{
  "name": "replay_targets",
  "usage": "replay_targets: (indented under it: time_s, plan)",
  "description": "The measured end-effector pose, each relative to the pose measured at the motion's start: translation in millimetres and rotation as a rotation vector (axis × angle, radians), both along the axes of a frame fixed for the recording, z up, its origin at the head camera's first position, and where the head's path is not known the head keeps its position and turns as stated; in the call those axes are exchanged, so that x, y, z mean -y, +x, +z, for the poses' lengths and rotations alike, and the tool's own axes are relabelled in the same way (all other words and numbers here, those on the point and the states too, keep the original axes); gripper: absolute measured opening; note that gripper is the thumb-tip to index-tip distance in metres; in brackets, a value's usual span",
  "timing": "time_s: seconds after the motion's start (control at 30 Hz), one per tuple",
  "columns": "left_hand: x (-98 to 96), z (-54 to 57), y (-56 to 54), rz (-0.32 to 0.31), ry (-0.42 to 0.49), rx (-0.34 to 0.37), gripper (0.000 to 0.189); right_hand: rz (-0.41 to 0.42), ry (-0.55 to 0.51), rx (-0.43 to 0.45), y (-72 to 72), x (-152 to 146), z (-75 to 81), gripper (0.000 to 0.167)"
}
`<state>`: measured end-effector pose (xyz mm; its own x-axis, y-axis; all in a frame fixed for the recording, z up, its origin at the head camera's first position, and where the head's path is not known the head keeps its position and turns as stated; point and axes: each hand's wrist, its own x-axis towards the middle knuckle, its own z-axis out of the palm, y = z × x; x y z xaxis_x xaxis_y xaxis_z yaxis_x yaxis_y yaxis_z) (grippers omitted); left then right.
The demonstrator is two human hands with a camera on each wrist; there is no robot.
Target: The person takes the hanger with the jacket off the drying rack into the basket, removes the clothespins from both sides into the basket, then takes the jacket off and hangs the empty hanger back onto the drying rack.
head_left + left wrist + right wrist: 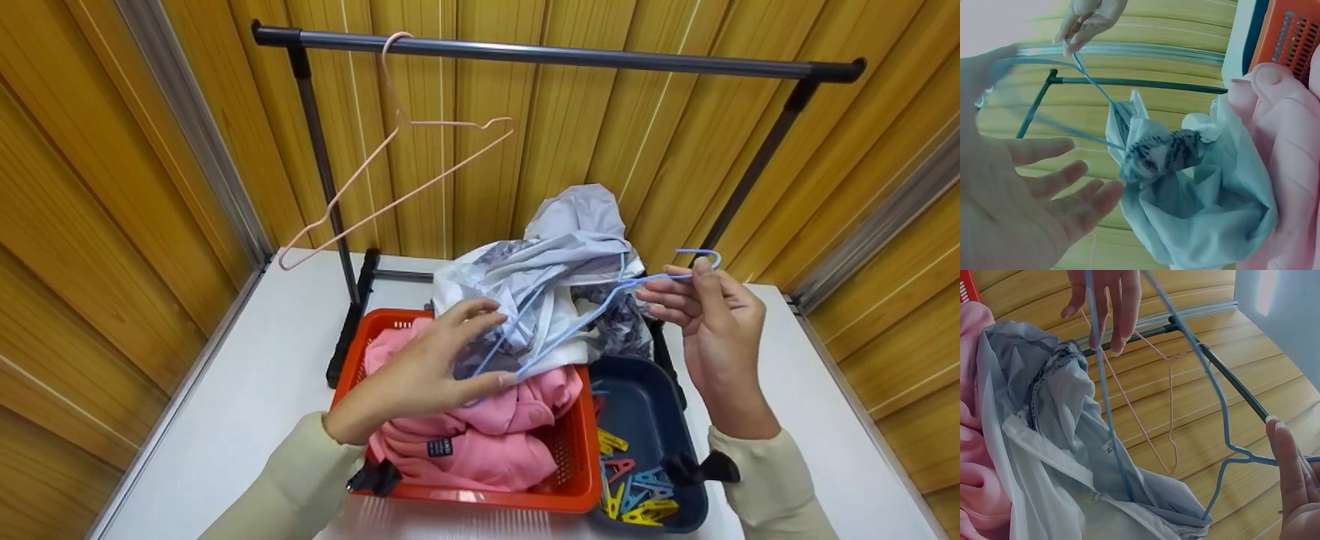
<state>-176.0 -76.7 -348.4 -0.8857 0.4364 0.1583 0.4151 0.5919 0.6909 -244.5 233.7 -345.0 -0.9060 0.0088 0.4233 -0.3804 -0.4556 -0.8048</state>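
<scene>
My right hand [716, 322] pinches a blue wire hanger [577, 326] at the neck just below its hook. One shoulder of this hanger goes into a light grey garment [577, 217] with dark patterned trim, bunched over the back of the basket. My left hand [427, 360] has its fingers spread beside the hanger's free end, the thumb close to the wire. In the left wrist view, the left palm [1010, 208] faces the grey garment [1202, 225] with nothing gripped. The right wrist view shows the wire [1221, 405] running from the right fingers towards the left hand.
A red basket [480, 495] holds pink clothing [487, 457]. On its right stands a dark blue tray [649, 409] with several clothespins [649, 511]. Behind is a rack with a black bar [562, 54], where a pink hanger [403, 120] hangs at the left.
</scene>
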Motion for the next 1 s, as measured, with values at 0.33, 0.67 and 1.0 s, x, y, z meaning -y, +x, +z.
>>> replay_targets:
  time_s: [0.33, 0.67, 1.0]
  plan:
    - [-11.2, 5.1, 16.2, -0.095, -0.177, -0.214, 0.04, 0.009, -0.022, -0.013, 14.4, 11, 5.6, 0.029]
    - [7.7, 21.2, 23.5, -0.181, -0.131, -0.268, 0.029, 0.016, -0.035, -0.141, 37.6, 20, 18.7, 0.027]
    - [30.6, 36.6, 28.3, -0.2, -0.034, -0.282, 0.027, -0.086, -0.056, -0.264, 33.2, 12, 15.0, 0.023]
